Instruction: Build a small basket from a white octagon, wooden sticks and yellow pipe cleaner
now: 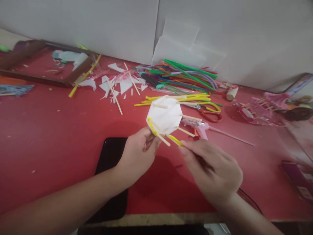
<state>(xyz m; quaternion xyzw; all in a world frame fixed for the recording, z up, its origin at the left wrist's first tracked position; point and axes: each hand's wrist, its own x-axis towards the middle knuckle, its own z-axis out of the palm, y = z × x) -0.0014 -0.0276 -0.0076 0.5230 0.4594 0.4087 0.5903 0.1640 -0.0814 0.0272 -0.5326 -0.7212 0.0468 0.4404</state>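
Observation:
My left hand (140, 151) pinches the lower edge of a white many-sided card piece (166, 115), held up over the red table. Several thin wooden sticks (186, 131) stand out from the card around its rim. A yellow pipe cleaner (152, 127) loops at the card's lower left edge near my left fingertips. Its far part runs to my right hand (210, 166), whose thumb and fingers are closed on the yellow end. Whether the yellow strand is one continuous piece behind the sticks, I cannot tell.
Behind the card lie yellow pipe cleaners (200, 97), scissors (211, 112) and a pink glue gun (199, 126). Coloured pipe cleaners (186, 76) and white scraps (124, 85) sit farther back. A black phone-like slab (111, 153) lies under my left arm; a brown frame (36, 78) stands left.

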